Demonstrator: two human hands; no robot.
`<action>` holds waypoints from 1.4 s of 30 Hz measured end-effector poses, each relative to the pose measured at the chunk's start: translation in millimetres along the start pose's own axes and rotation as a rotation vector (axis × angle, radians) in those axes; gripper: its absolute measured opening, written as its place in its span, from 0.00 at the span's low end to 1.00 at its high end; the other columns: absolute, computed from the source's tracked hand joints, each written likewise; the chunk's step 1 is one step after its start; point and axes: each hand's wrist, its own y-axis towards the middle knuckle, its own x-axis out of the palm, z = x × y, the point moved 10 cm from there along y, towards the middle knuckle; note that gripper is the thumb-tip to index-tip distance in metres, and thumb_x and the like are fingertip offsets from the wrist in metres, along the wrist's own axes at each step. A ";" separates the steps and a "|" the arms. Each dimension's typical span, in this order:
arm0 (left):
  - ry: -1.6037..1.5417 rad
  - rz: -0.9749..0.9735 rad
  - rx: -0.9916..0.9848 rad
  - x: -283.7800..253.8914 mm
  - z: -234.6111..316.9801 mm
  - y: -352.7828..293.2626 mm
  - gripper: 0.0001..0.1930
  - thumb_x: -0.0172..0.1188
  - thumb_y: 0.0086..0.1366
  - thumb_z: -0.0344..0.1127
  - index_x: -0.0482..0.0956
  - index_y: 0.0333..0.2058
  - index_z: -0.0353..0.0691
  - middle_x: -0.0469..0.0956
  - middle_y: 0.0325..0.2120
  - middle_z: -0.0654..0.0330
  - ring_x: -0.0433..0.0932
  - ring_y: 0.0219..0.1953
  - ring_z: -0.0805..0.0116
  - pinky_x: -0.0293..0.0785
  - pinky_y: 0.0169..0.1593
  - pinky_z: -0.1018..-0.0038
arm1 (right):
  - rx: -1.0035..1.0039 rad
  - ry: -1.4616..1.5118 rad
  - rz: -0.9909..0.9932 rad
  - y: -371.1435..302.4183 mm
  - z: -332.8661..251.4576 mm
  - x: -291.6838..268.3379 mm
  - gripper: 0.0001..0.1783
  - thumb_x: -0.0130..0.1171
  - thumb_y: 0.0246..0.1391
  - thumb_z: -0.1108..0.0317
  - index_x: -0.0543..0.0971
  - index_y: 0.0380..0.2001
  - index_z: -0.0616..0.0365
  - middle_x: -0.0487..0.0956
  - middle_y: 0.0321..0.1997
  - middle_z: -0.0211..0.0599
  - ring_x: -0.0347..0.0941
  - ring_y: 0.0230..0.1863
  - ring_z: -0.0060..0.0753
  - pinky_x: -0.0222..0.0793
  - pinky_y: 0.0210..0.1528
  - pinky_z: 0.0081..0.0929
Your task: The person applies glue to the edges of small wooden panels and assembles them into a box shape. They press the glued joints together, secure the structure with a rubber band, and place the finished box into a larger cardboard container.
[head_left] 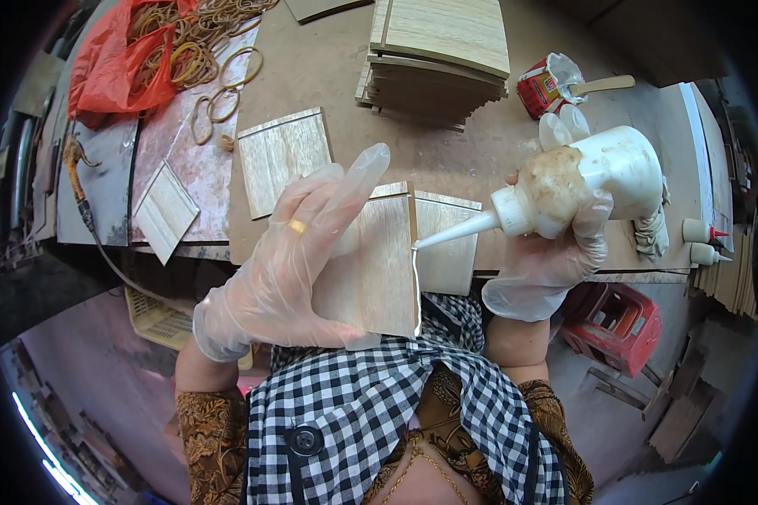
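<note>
My left hand (290, 252), in a clear plastic glove with a ring, grips a light wooden panel (366, 269) along its left side. The panel is tilted over the table's near edge, its right edge facing up. A bead of white glue (418, 295) runs along the nearer part of that edge. In my gloved right hand (564, 244) is a white glue bottle (632, 172), stained brown near its neck, held sideways. Its pointed nozzle tip touches the panel's edge where the bead ends. A second panel (451, 244) lies partly hidden behind the first.
A stack of wooden panels (442, 42) stands at the back; single panels (282, 160) lie left. Rubber bands (202, 50) spill beside a red plastic bag (122, 67). An open packet with a wooden stick (556, 84) and two small bottles (703, 244) are right. A red plastic stool (615, 328) stands below.
</note>
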 end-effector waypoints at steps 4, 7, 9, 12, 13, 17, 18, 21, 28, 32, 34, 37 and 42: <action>-0.006 -0.006 -0.002 1.4 -0.1 0.2 0.64 0.76 0.37 0.53 0.49 0.70 0.35 0.52 0.71 0.49 0.55 0.67 0.46 0.47 0.70 0.57 | -0.018 0.005 0.006 3.4 -1.9 -3.0 0.51 0.73 0.43 0.62 0.58 0.67 0.65 0.70 0.61 0.62 0.73 0.56 0.54 0.73 0.57 0.50; -0.008 -0.006 -0.001 2.4 1.0 -0.4 0.64 0.75 0.38 0.54 0.50 0.70 0.35 0.52 0.70 0.49 0.55 0.67 0.46 0.47 0.70 0.56 | -0.092 0.041 0.046 6.5 -4.9 -6.9 0.50 0.72 0.44 0.62 0.58 0.67 0.64 0.70 0.61 0.61 0.72 0.58 0.55 0.74 0.57 0.51; -0.006 -0.006 0.007 2.7 2.4 -0.5 0.64 0.75 0.38 0.55 0.50 0.70 0.35 0.52 0.70 0.49 0.55 0.67 0.46 0.47 0.70 0.56 | -0.115 0.048 0.037 9.3 -6.5 -5.1 0.48 0.72 0.45 0.62 0.59 0.66 0.63 0.70 0.61 0.60 0.72 0.59 0.56 0.73 0.58 0.52; 0.002 -0.004 0.031 2.8 4.4 -0.5 0.64 0.75 0.39 0.57 0.50 0.70 0.35 0.52 0.70 0.48 0.55 0.67 0.46 0.46 0.70 0.56 | -0.086 0.013 0.000 12.3 -5.1 -2.7 0.47 0.72 0.46 0.62 0.60 0.66 0.63 0.71 0.62 0.56 0.71 0.60 0.55 0.74 0.58 0.51; 0.004 0.001 0.045 3.1 4.8 -0.9 0.64 0.74 0.39 0.57 0.50 0.70 0.35 0.52 0.70 0.48 0.55 0.67 0.46 0.46 0.70 0.56 | -0.090 0.012 -0.005 13.5 -4.4 -2.4 0.46 0.71 0.46 0.62 0.61 0.65 0.63 0.71 0.62 0.54 0.72 0.60 0.55 0.74 0.58 0.50; -0.017 0.011 0.052 4.6 4.1 -0.9 0.64 0.74 0.39 0.57 0.50 0.70 0.35 0.52 0.70 0.48 0.54 0.67 0.46 0.46 0.70 0.57 | -0.144 0.049 0.017 22.0 -1.8 -7.5 0.40 0.69 0.50 0.60 0.64 0.63 0.63 0.73 0.59 0.47 0.73 0.57 0.50 0.74 0.56 0.48; -0.017 0.008 0.044 4.7 3.7 -0.5 0.64 0.74 0.39 0.57 0.50 0.70 0.35 0.52 0.70 0.48 0.54 0.67 0.46 0.46 0.70 0.57 | -0.147 0.056 0.034 24.2 -0.1 -11.9 0.38 0.68 0.52 0.58 0.65 0.61 0.62 0.74 0.56 0.44 0.73 0.55 0.46 0.74 0.55 0.48; -0.016 0.003 0.027 4.5 3.1 0.2 0.64 0.74 0.39 0.57 0.50 0.70 0.34 0.52 0.70 0.48 0.54 0.67 0.46 0.46 0.70 0.56 | -0.162 0.057 0.050 28.9 0.9 -12.7 0.34 0.66 0.54 0.57 0.68 0.59 0.62 0.76 0.52 0.39 0.74 0.52 0.41 0.74 0.52 0.46; -0.020 -0.022 0.003 6.1 1.3 1.9 0.64 0.75 0.39 0.57 0.49 0.70 0.34 0.52 0.70 0.48 0.55 0.67 0.46 0.46 0.70 0.57 | -0.149 0.087 0.151 35.9 7.2 -26.2 0.30 0.66 0.55 0.60 0.70 0.57 0.62 0.78 0.52 0.42 0.75 0.53 0.43 0.76 0.52 0.47; -0.043 -0.013 0.000 3.3 -1.0 1.2 0.64 0.75 0.39 0.55 0.49 0.70 0.33 0.52 0.70 0.47 0.55 0.67 0.45 0.47 0.70 0.57 | -0.141 0.116 0.248 38.0 12.4 -38.4 0.29 0.65 0.56 0.61 0.70 0.57 0.62 0.77 0.54 0.45 0.75 0.54 0.47 0.76 0.54 0.51; -0.031 0.003 -0.040 -3.6 -8.0 -6.2 0.64 0.76 0.38 0.54 0.50 0.70 0.32 0.53 0.69 0.46 0.55 0.67 0.45 0.47 0.70 0.58 | -0.121 0.120 0.263 37.6 16.2 -44.3 0.28 0.64 0.57 0.61 0.70 0.57 0.62 0.77 0.54 0.46 0.75 0.55 0.49 0.75 0.54 0.52; -0.028 0.106 -0.211 -25.0 -40.9 -45.0 0.65 0.77 0.37 0.53 0.50 0.69 0.30 0.55 0.68 0.45 0.55 0.68 0.48 0.48 0.70 0.60 | -0.075 0.180 0.227 36.3 20.7 -62.1 0.28 0.63 0.57 0.61 0.70 0.57 0.62 0.76 0.55 0.47 0.74 0.56 0.52 0.74 0.56 0.54; 0.143 0.413 -0.631 -99.5 -80.8 -119.5 0.67 0.78 0.36 0.49 0.46 0.71 0.35 0.60 0.65 0.48 0.58 0.66 0.54 0.53 0.68 0.63 | 0.041 0.283 0.166 26.6 22.9 -96.7 0.30 0.62 0.58 0.61 0.68 0.59 0.63 0.74 0.57 0.49 0.71 0.58 0.56 0.71 0.58 0.55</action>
